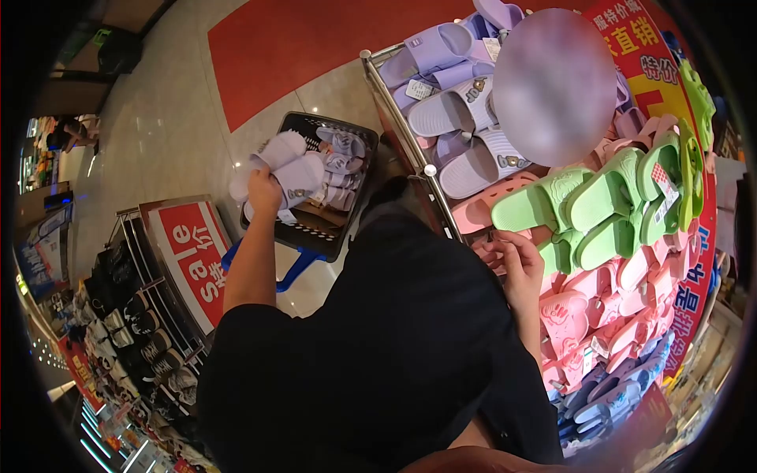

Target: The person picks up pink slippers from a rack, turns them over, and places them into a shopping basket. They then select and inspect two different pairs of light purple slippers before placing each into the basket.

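Note:
In the head view my left hand (264, 191) is closed around pale grey-lilac slide slippers (296, 172) and holds them over a black shopping basket (293, 236). Other pale slippers (344, 143) with tags lie inside the basket, partly covered by the held ones. At the display rack, my right hand (512, 260) hovers by the rail with its fingers loosely bent and apart. Light green slippers (536, 203) are right beside its fingertips, and pink slippers (564, 319) are stacked below them.
Lilac slippers (438, 46) and grey slippers (453, 109) fill the rack's far end, behind its metal rail (398, 118). A red sale sign (188, 256) and a shoe rack (150, 339) stand on the left. A red mat (276, 55) lies on the tiled floor.

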`<state>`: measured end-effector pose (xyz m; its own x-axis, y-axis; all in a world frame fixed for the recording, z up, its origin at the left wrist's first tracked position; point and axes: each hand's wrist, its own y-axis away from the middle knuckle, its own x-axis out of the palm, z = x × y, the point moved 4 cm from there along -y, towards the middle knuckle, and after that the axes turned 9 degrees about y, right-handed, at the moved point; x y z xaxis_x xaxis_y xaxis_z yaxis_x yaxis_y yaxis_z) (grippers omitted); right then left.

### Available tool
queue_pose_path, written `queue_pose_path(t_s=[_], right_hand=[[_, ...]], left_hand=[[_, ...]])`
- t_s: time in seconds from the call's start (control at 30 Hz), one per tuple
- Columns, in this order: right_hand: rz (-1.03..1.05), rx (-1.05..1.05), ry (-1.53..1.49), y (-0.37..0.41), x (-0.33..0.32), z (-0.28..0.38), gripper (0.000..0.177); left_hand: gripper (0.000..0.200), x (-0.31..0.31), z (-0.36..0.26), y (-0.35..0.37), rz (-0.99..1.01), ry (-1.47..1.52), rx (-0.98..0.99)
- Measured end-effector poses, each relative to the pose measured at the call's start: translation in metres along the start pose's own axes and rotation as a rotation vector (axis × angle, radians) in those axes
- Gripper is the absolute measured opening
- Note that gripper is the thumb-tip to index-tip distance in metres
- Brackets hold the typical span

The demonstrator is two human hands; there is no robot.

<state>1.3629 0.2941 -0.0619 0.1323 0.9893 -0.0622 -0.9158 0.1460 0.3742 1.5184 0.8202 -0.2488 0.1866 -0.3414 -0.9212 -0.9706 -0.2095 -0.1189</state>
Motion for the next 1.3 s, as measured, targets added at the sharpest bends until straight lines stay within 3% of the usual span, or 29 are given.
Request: queue_pose_path(t_s=[0.1,0.23,0.4,0.43,0.5,0.57,0.67,0.7,0.73,0.77,0.83,0.93,1.03,1.17,1.23,1.3], right_hand=[[-0.049,0.005,-0.004,-0.003,0.003,0.002,0.025],[-0.121,0.030,0.017,-0.008,-0.001,0.004,0.024],[-0.207,0.055,-0.012,-0.013,-0.001,0.005,0.024],[-0.218,0.057,-0.016,-0.014,-0.002,0.003,0.024],[-0.229,0.041,-0.044,-0.015,-0.003,0.000,0.025],[-0.254,0.029,-0.060,-0.014,-0.004,-0.001,0.024],[-0.319,0.016,-0.090,-0.010,-0.007,-0.001,0.023],[-0.338,0.014,-0.110,-0.008,-0.010,-0.004,0.023],[-0.359,0.004,-0.115,-0.007,-0.012,-0.007,0.023],[-0.375,0.011,-0.118,-0.004,-0.015,-0.008,0.022],[-0.413,0.061,-0.136,0.000,-0.020,-0.010,0.022],[-0.457,0.058,-0.178,0.006,-0.024,-0.014,0.022],[-0.496,0.064,-0.189,0.013,-0.029,-0.021,0.023],[-0.536,0.048,-0.222,0.021,-0.031,-0.026,0.023],[-0.552,0.034,-0.251,0.025,-0.029,-0.028,0.023],[-0.568,0.021,-0.284,0.029,-0.028,-0.027,0.023]], left_hand=[[0.015,0.034,0.009,0.010,0.195,-0.009,0.042],[0.019,0.061,0.012,0.016,0.405,-0.017,-0.107],[0.023,0.128,0.052,0.000,0.651,0.213,-0.225],[0.024,0.124,0.036,-0.009,0.674,0.258,-0.261],[0.025,0.115,0.011,-0.026,0.564,0.208,-0.139],[0.026,0.120,0.002,-0.046,0.493,0.312,-0.264],[0.027,0.143,0.004,-0.094,0.179,0.552,-0.223],[0.027,0.132,-0.020,-0.111,0.153,0.641,-0.232],[0.026,0.106,-0.064,-0.123,0.037,0.662,-0.064],[0.024,0.075,-0.120,-0.130,0.006,0.812,-0.124],[0.022,0.055,-0.185,-0.149,-0.039,1.021,-0.041],[0.020,0.003,-0.304,-0.144,0.044,1.210,0.206],[0.019,-0.011,-0.398,-0.124,0.240,1.192,0.524],[0.021,0.007,-0.501,-0.081,0.626,0.822,0.823],[0.029,0.036,-0.538,-0.065,0.717,0.771,0.807],[0.036,0.056,-0.573,-0.055,0.612,0.583,0.900]])
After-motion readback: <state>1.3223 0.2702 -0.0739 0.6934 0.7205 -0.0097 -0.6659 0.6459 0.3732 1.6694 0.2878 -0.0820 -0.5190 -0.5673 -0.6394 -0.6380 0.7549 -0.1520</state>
